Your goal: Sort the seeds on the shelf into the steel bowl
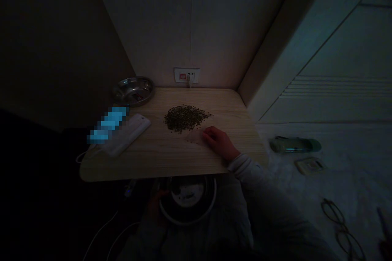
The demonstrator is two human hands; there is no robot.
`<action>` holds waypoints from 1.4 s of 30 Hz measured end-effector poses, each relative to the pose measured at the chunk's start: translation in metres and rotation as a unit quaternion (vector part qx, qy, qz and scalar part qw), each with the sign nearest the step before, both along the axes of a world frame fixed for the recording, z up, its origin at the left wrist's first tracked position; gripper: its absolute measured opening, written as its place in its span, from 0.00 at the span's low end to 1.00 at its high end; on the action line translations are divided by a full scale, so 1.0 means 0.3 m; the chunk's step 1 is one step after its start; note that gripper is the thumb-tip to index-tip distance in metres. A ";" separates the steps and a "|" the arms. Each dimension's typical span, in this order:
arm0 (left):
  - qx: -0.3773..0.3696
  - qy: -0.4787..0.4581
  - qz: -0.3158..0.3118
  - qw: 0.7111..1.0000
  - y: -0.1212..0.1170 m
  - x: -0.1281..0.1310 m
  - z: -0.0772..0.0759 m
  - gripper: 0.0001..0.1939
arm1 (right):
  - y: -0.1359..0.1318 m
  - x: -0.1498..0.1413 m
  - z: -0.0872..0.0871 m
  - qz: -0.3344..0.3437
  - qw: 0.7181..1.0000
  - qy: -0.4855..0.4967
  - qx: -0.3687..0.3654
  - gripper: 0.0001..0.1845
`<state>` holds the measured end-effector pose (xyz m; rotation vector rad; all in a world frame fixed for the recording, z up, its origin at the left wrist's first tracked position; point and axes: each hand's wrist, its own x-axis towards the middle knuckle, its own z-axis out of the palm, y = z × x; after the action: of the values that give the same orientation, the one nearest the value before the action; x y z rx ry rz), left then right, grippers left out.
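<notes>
Seeds (185, 118), right hand (219, 142), faint film (196, 136) perhaps pinched

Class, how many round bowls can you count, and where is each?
2. One bowl sits at the back left of the table; the other bowl is below the front edge, with the left hand at its rim. Darkness may hide more.

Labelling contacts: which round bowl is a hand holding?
The lower bowl, below the table's front edge: left hand at its rim. The other bowl, at the table's back-left corner, is untouched.
</notes>
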<state>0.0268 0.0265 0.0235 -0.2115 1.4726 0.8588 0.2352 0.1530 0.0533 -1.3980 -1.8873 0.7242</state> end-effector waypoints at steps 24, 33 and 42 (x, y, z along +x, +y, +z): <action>0.015 -0.030 0.021 0.999 0.005 0.023 0.053 0.19 | -0.136 -0.070 0.031 0.123 0.990 -0.067 0.002 0.07; 0.003 -0.052 0.020 0.998 0.004 0.008 0.014 0.13 | -0.168 -0.082 0.033 0.135 0.988 -0.073 0.005 0.07; 0.006 -0.029 0.019 0.999 0.003 0.014 0.033 0.13 | -0.171 -0.072 0.041 0.116 0.993 -0.019 -0.027 0.07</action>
<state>0.0311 0.0275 0.0334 -0.2540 1.4116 0.8853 0.2137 0.1018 0.0657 -1.2451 -2.0982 0.8718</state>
